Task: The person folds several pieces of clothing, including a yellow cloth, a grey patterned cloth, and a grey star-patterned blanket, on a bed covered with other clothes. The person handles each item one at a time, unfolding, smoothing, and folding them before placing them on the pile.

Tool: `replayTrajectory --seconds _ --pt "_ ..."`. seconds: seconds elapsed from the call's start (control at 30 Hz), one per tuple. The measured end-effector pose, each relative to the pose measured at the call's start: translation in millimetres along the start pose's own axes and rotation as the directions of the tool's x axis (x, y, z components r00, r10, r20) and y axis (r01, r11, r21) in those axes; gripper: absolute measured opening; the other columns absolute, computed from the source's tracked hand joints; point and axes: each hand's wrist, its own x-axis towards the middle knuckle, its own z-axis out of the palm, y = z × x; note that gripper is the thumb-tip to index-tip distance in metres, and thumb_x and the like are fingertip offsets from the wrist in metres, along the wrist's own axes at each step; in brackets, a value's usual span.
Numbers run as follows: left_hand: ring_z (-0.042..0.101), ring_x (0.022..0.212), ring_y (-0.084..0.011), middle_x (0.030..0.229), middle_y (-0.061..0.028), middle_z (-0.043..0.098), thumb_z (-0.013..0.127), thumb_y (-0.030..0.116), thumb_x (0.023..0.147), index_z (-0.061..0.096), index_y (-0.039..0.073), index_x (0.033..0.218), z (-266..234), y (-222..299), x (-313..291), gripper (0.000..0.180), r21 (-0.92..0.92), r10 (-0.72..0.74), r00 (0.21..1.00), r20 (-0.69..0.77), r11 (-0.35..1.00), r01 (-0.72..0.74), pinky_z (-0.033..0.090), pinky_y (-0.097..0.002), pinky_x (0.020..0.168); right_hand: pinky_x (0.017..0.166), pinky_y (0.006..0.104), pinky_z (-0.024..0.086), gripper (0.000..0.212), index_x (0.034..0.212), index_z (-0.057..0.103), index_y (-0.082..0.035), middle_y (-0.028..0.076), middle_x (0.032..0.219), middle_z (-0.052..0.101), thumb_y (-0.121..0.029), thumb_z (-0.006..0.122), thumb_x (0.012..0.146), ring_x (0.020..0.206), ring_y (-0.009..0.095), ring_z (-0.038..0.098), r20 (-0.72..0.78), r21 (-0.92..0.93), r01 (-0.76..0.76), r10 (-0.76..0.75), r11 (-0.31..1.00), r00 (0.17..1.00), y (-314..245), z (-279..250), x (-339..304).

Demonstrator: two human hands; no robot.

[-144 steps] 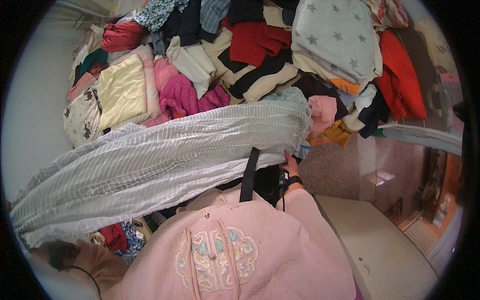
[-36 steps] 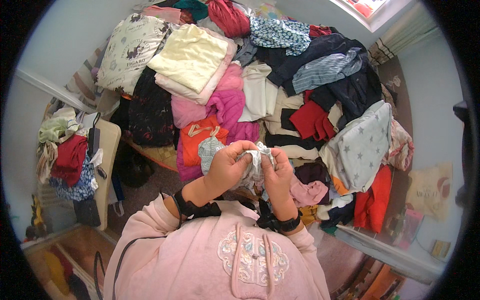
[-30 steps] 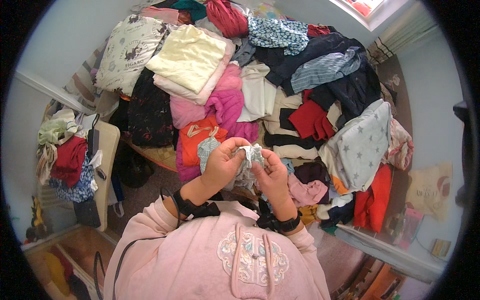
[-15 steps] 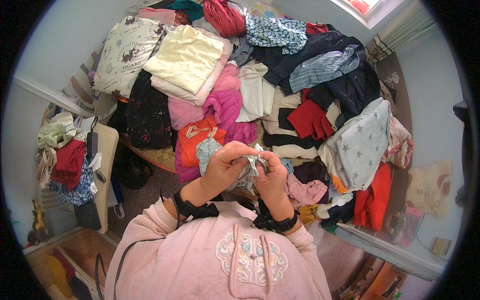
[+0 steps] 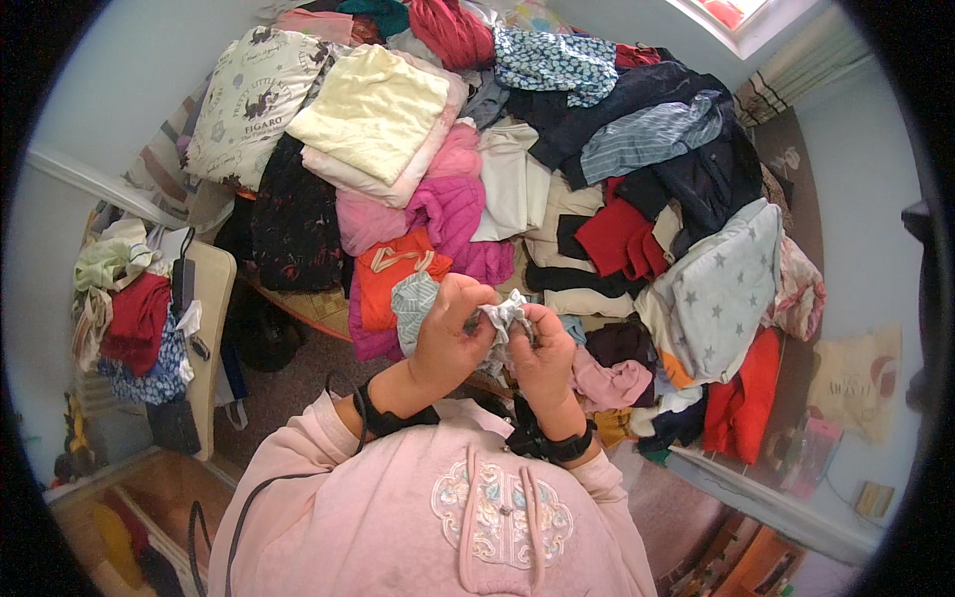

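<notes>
While we stand over the heaped bed of clothes [image 5: 517, 189], our left hand [image 5: 450, 333] and right hand [image 5: 545, 356] sit close together at chest height, both pinching a small bunched grey-white striped cloth [image 5: 502, 320] between their fingertips, just above the orange garment [image 5: 393, 277].

Single head cam, fisheye, looking steeply down from above; close on left hand [image 5: 453, 338] & right hand [image 5: 545, 360], bed [image 5: 318, 308] beyond.
</notes>
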Motion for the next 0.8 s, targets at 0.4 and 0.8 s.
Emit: replayTrajectory --seconds 0.4,0.8 --pt "0.052 0.08 -0.0271 0.088 -0.0081 0.052 0.063 -0.002 0.059 0.053 0.006 0.083 -2 -6 -3 0.028 0.111 0.263 0.952 0.157 0.953 -0.281 0.043 -0.0358 0.068 0.06 0.0149 0.039 0.016 0.097 0.054 0.001 -0.003 0.081 0.056 0.003 0.051 0.082 0.068 0.001 0.047 -0.011 0.086 -0.041 0.042 0.995 0.999 5 -2 1" --pt "0.053 0.065 -0.0252 0.073 -0.0098 0.054 0.063 0.001 0.071 0.054 0.003 0.088 -3 0 -10 0.019 -0.101 -0.213 0.964 0.161 0.968 0.231 0.044 -0.0323 0.059 0.053 0.0139 0.033 0.012 0.095 0.056 0.0 -0.006 0.073 0.052 0.0 0.054 0.083 0.062 0.0 0.043 -0.045 -0.098 -0.003 -0.001 0.995 0.999 -2 -7 -4"
